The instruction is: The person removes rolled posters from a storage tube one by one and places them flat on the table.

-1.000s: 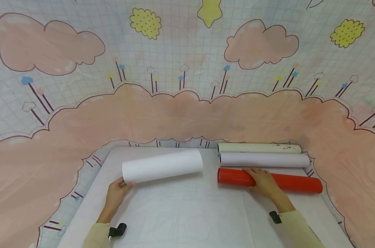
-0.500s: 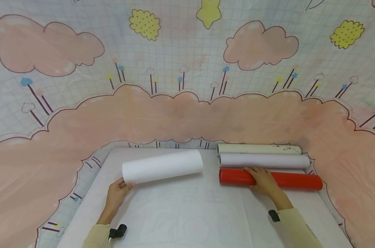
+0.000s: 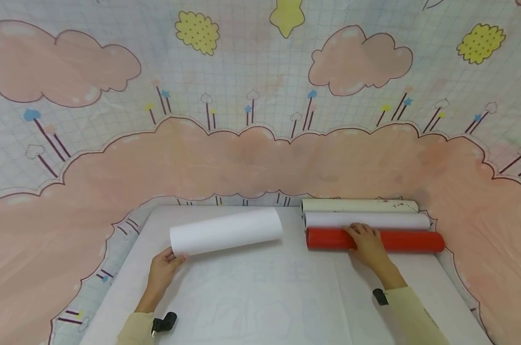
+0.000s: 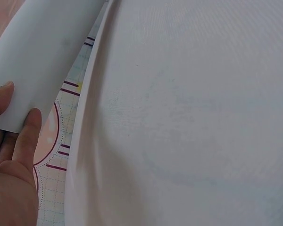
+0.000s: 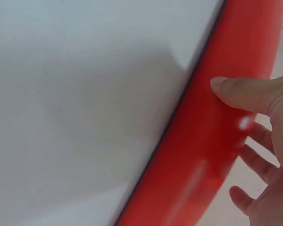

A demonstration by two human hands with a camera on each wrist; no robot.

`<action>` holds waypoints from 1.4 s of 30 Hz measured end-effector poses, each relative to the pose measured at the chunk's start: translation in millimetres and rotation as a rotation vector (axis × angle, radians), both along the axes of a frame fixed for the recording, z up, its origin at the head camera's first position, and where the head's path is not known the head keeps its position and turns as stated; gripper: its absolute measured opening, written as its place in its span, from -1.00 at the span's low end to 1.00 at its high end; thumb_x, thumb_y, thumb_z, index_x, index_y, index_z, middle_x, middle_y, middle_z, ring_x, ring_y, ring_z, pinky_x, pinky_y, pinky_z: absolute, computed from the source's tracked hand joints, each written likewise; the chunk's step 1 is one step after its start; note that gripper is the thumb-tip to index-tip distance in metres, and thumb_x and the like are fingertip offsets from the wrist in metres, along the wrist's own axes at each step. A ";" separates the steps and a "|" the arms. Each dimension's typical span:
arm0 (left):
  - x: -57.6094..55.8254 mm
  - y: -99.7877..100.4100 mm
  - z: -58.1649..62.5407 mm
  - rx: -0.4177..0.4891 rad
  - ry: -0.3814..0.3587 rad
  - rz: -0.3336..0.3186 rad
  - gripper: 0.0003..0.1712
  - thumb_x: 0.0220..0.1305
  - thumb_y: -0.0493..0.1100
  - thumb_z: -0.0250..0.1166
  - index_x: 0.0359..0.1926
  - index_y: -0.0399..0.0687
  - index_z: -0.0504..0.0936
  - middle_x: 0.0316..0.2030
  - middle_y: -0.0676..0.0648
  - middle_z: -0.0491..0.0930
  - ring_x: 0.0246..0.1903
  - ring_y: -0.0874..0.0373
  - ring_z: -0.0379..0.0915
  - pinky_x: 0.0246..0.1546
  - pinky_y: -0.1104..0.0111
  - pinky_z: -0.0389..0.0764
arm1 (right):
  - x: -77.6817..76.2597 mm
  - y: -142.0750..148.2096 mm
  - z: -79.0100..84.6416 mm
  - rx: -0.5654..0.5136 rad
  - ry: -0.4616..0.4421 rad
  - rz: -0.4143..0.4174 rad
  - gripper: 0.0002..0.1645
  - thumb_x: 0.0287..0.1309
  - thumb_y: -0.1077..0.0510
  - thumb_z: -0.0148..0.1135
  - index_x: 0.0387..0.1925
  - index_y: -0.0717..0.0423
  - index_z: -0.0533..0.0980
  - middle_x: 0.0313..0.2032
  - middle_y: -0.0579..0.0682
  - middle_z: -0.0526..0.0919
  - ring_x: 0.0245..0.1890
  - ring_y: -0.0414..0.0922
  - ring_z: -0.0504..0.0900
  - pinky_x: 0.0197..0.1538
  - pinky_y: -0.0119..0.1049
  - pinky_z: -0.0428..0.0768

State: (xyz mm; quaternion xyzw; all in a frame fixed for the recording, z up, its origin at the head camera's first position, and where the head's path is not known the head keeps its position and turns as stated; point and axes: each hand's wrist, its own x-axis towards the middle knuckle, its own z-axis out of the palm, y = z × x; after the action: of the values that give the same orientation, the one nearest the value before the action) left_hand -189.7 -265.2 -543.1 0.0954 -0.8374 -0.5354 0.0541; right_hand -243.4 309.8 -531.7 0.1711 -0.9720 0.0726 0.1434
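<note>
At the left of the head view, my left hand [image 3: 163, 269] pinches the lower left end of a white paper roll [image 3: 226, 231]. The roll slants slightly, its right end farther from me. In the left wrist view, the thumb [image 4: 2, 96] lies on the outer face of this roll [image 4: 42, 56], with other fingers at its end edge. On the right, my right hand [image 3: 369, 244] grips a glossy red roll [image 3: 409, 241] left of its middle. The right wrist view shows the thumb [image 5: 236, 92] on the red roll [image 5: 198, 141] and the fingers on its other side.
Just beyond the red roll lies a white roll [image 3: 372, 221], with a cream patterned roll [image 3: 359, 206] behind it at the table's back edge. A white sheet covers the table [image 3: 260, 297]. A cloud-patterned cloth [image 3: 252, 163] hangs behind and around it.
My right hand has moved the red roll away from me, up against the white roll, and it lies straighter. The left hand and its white roll stay in place.
</note>
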 end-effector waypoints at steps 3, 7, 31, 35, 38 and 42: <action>-1.4 0.3 0.4 -0.007 0.009 -0.001 -0.40 0.29 -0.23 0.32 0.28 -0.42 0.41 0.13 -0.40 0.55 -0.06 0.44 0.52 -0.18 0.70 0.51 | -2.1 -0.1 4.3 -0.002 -0.006 -0.001 -0.20 -0.19 0.22 0.58 0.18 0.06 0.49 0.04 0.20 0.56 0.12 0.26 0.46 0.07 0.26 0.38; -3.7 1.4 2.0 -0.010 0.023 -0.005 -0.41 0.28 -0.22 0.33 0.27 -0.40 0.43 0.13 -0.38 0.56 0.05 0.19 0.56 -0.16 0.68 0.53 | -1.8 -0.2 11.0 -0.019 -0.020 0.005 -0.23 -0.12 0.20 0.55 0.20 0.07 0.47 0.05 0.22 0.55 0.11 0.29 0.46 0.07 0.29 0.39; 8.6 64.4 43.3 -0.347 0.699 0.060 -0.81 0.00 -0.49 0.43 -0.29 -0.34 0.70 -0.28 -0.29 0.75 -0.22 -0.12 0.72 -0.14 0.68 0.55 | 38.4 -89.0 48.7 -0.451 -0.150 0.106 -0.32 0.15 0.12 0.38 0.31 0.00 0.40 0.16 0.07 0.54 0.10 0.05 0.57 0.07 0.03 0.65; 15.2 76.4 41.5 -0.528 0.890 0.002 -0.70 -0.12 -0.59 0.43 -0.29 -0.32 0.69 -0.33 -0.22 0.75 -0.29 -0.07 0.72 -0.25 0.40 0.67 | 48.4 -112.2 40.5 -0.572 -0.231 0.156 -0.33 0.15 0.13 0.39 0.29 -0.10 0.39 0.10 -0.03 0.58 0.03 -0.03 0.60 0.03 -0.09 0.68; 19.5 85.8 41.8 -0.590 0.967 -0.048 -0.67 -0.10 -0.60 0.39 -0.27 -0.28 0.69 -0.32 -0.17 0.74 -0.30 -0.02 0.71 -0.29 0.25 0.67 | 52.3 -122.8 38.5 -0.646 -0.272 0.168 -0.33 0.16 0.12 0.39 0.29 -0.15 0.39 0.06 -0.08 0.58 -0.03 -0.02 0.63 0.01 -0.15 0.69; 24.9 94.7 42.7 -0.632 1.077 -0.087 -0.84 0.28 -0.46 0.21 -0.29 -0.28 0.72 -0.31 -0.16 0.76 -0.32 -0.03 0.71 -0.29 0.20 0.68 | 55.4 -130.6 37.2 -0.738 -0.319 0.166 -0.36 0.19 0.12 0.36 0.28 -0.13 0.38 0.06 -0.08 0.59 -0.02 -0.01 0.65 -0.01 -0.25 0.69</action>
State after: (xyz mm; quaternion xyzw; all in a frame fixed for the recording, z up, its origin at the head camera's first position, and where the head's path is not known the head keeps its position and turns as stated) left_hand -164.8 -170.5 -500.4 -0.2426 -0.8137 -0.2366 0.4724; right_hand -188.0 179.2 -494.5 0.1725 -0.8736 0.4535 0.0363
